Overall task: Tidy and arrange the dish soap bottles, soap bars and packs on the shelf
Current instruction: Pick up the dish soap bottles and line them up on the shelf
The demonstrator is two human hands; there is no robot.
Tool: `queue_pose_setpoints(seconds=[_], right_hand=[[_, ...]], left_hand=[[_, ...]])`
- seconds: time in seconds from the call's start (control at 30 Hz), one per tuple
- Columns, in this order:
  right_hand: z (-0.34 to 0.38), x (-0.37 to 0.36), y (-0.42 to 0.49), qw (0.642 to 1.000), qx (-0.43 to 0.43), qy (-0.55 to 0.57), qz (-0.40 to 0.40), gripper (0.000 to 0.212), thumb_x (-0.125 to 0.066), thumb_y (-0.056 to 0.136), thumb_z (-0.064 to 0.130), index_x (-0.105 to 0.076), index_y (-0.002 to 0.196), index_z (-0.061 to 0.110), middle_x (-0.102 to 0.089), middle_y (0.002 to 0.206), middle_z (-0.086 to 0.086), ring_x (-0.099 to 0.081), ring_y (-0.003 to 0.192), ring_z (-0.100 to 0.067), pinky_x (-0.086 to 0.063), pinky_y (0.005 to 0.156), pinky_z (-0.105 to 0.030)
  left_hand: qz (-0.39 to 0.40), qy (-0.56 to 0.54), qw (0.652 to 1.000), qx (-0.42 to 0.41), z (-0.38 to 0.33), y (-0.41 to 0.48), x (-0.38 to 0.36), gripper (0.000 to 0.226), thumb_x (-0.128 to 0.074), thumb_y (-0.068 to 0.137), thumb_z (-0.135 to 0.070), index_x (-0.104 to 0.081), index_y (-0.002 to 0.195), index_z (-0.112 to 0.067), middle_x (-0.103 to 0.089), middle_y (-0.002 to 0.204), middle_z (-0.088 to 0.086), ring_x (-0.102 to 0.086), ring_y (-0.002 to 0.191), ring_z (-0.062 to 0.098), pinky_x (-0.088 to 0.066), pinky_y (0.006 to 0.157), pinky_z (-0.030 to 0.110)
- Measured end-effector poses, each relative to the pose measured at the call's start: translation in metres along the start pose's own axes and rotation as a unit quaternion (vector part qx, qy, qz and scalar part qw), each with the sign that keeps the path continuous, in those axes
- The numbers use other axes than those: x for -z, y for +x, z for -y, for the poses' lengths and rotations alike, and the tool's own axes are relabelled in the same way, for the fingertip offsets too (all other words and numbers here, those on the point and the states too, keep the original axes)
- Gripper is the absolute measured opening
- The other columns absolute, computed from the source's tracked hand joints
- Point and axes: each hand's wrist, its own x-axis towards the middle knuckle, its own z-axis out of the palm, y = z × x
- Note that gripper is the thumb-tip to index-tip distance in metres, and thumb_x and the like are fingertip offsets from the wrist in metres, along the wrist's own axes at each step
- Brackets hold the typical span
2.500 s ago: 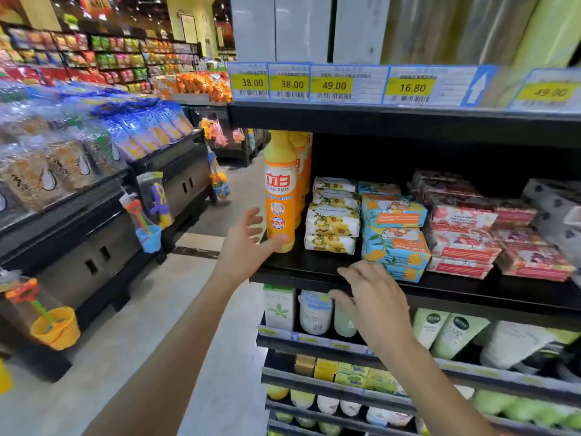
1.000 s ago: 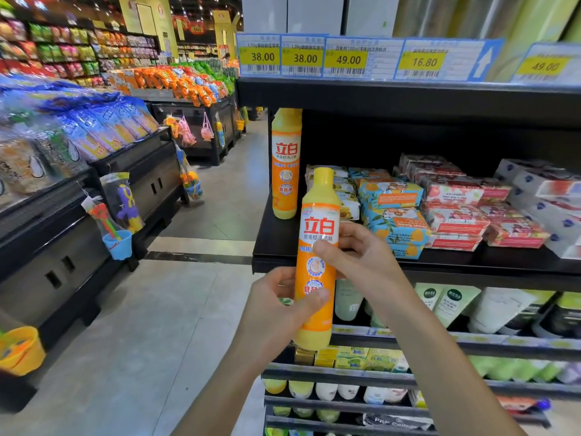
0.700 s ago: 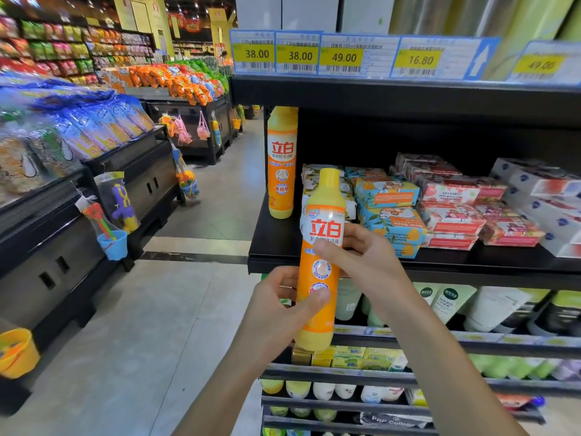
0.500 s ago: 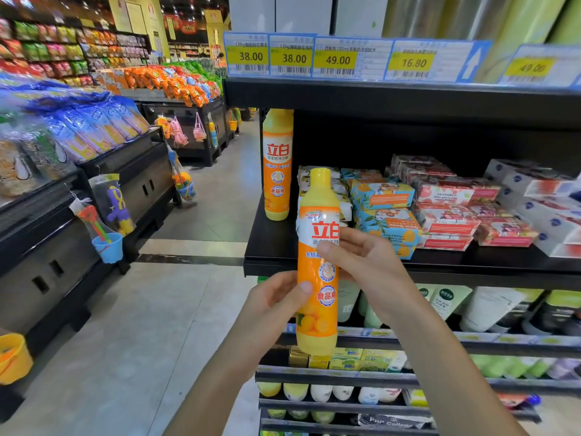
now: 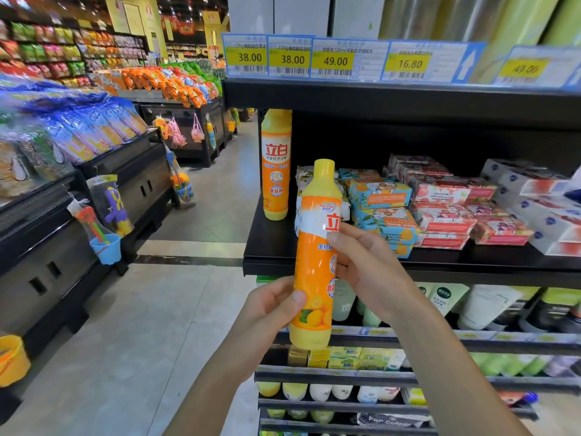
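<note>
An orange dish soap bottle (image 5: 314, 272) with a yellow cap stands upright in front of the black shelf (image 5: 283, 262), held in both hands. My left hand (image 5: 270, 309) grips its lower part, thumb across the front. My right hand (image 5: 367, 272) holds its middle from the right side, fingers on the label. A second, identical bottle (image 5: 276, 165) stands at the shelf's left end. Beside it lie stacked soap packs: white-yellow ones (image 5: 303, 177) partly hidden by the held bottle, blue-orange ones (image 5: 380, 202), and red-pink ones (image 5: 446, 202).
White boxed packs (image 5: 540, 209) fill the shelf's right end. Price tags (image 5: 333, 59) line the shelf above. Lower shelves hold tubes and small bottles (image 5: 345, 357). To the left, an aisle floor (image 5: 125, 325) runs past a black display counter (image 5: 94, 199) with hanging toys.
The bottle has been turned in my hands, so its label now faces more to the right. My view has moved slightly closer to the shelf.
</note>
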Motion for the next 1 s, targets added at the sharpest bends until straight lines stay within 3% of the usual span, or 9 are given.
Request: queue_pose_setpoints(seconds=[0.13,0.23,0.33,0.43,0.57,0.7,0.87,0.93,1.0], right_hand=[[0.003,0.000,-0.001,0.999,0.023,-0.041,-0.022,0.036,-0.066,0.095,0.030,-0.067,0.128,0.017,-0.076,0.116,-0.004,-0.072,0.108,-0.018,-0.059,0.092,-0.035],[0.004,-0.004,-0.001,0.995,0.034,-0.069,-0.062,0.047,-0.076,0.080,0.043,-0.068,0.122,0.024,-0.075,0.114,-0.002,-0.073,0.106,-0.016,-0.061,0.087,-0.035],[0.002,-0.008,0.000,0.989,0.041,-0.106,-0.091,0.055,-0.080,0.065,0.054,-0.066,0.114,0.034,-0.073,0.109,0.004,-0.074,0.098,-0.011,-0.062,0.082,-0.034],[0.000,-0.011,0.002,0.984,0.040,-0.135,-0.111,0.065,-0.083,0.058,0.056,-0.068,0.114,0.028,-0.073,0.105,0.008,-0.072,0.096,-0.007,-0.061,0.080,-0.029],[-0.003,-0.010,0.003,0.987,0.032,-0.100,-0.121,0.053,-0.086,0.062,0.045,-0.071,0.108,0.024,-0.076,0.102,0.004,-0.073,0.097,-0.009,-0.061,0.078,-0.025],[-0.005,-0.008,0.000,0.990,0.038,-0.083,-0.104,0.031,-0.084,0.077,0.031,-0.073,0.106,0.024,-0.079,0.100,0.005,-0.074,0.096,-0.009,-0.061,0.077,-0.024],[-0.004,-0.007,-0.003,0.994,0.040,-0.079,-0.068,0.048,-0.078,0.076,0.038,-0.072,0.119,0.017,-0.079,0.108,0.001,-0.074,0.104,-0.015,-0.061,0.087,-0.030],[-0.003,-0.004,-0.004,0.995,0.040,-0.079,-0.050,0.048,-0.075,0.079,0.035,-0.071,0.122,0.015,-0.078,0.112,0.000,-0.073,0.107,-0.016,-0.059,0.091,-0.032],[-0.004,-0.002,-0.005,0.996,0.040,-0.076,-0.036,0.046,-0.073,0.082,0.032,-0.070,0.124,0.013,-0.077,0.114,-0.002,-0.073,0.109,-0.018,-0.058,0.094,-0.033]], left_hand=[[-0.037,0.015,0.999,-0.030,0.004,0.002,-0.004,0.039,-0.066,0.082,-0.038,-0.064,0.120,-0.028,-0.076,0.110,-0.016,-0.072,0.106,0.007,-0.057,0.081,0.021],[-0.072,0.028,0.996,-0.036,0.009,0.004,-0.005,0.040,-0.080,0.084,-0.046,-0.065,0.118,-0.031,-0.076,0.110,-0.016,-0.072,0.105,0.007,-0.059,0.082,0.025],[-0.103,0.050,0.993,-0.040,0.014,0.005,-0.007,0.057,-0.077,0.066,-0.061,-0.065,0.115,-0.036,-0.075,0.108,-0.020,-0.071,0.104,0.005,-0.058,0.085,0.027],[-0.123,0.074,0.989,-0.044,0.016,0.006,-0.009,0.050,-0.083,0.069,-0.058,-0.064,0.110,-0.038,-0.073,0.104,-0.027,-0.069,0.100,-0.002,-0.055,0.079,0.021],[-0.134,0.087,0.986,-0.042,0.016,0.006,-0.009,0.047,-0.082,0.069,-0.056,-0.064,0.108,-0.038,-0.071,0.102,-0.029,-0.067,0.097,-0.004,-0.053,0.077,0.018],[-0.138,0.097,0.985,-0.041,0.017,0.006,-0.010,0.051,-0.085,0.067,-0.056,-0.061,0.108,-0.038,-0.070,0.100,-0.028,-0.067,0.095,-0.004,-0.054,0.072,0.018],[-0.116,0.084,0.989,-0.035,0.019,0.007,-0.007,0.058,-0.078,0.065,-0.066,-0.059,0.111,-0.037,-0.070,0.102,-0.021,-0.068,0.098,0.000,-0.057,0.077,0.021],[-0.095,0.065,0.993,-0.035,0.017,0.006,-0.004,0.054,-0.073,0.076,-0.071,-0.061,0.115,-0.035,-0.073,0.104,-0.019,-0.069,0.101,0.002,-0.057,0.080,0.021],[-0.068,0.046,0.996,-0.031,0.015,0.005,-0.002,0.046,-0.064,0.086,-0.062,-0.062,0.122,-0.033,-0.074,0.110,-0.017,-0.069,0.107,0.003,-0.056,0.085,0.021]])
